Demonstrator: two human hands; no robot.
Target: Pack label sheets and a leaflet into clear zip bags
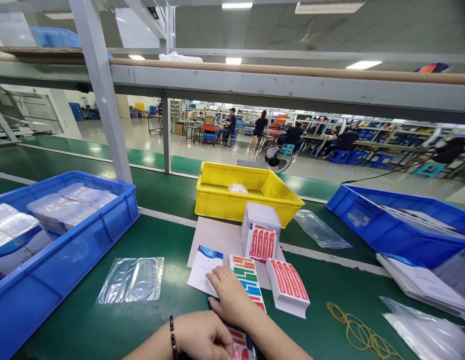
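My left hand (204, 334), with a dark beaded bracelet at the wrist, is low in the view. Its fingers are curled at the edge of a printed label sheet (241, 344), partly hidden under my right forearm. My right hand (231, 294) lies with fingers stretched out over the lower edge of a white leaflet with a blue top (206, 260). Beside it lies a sheet of orange, green, blue and red labels (247, 275). A stack of red-printed label sheets (288, 286) is to the right; a taller stack (261, 230) stands behind.
A clear plastic bag (131, 280) lies left on the green table. Blue bins flank both sides, the left bin (115, 212) holding bundled bags. A yellow bin (220, 202) stands behind. Rubber bands (362, 332) and bagged papers (427, 330) lie right. People sit or stand far off.
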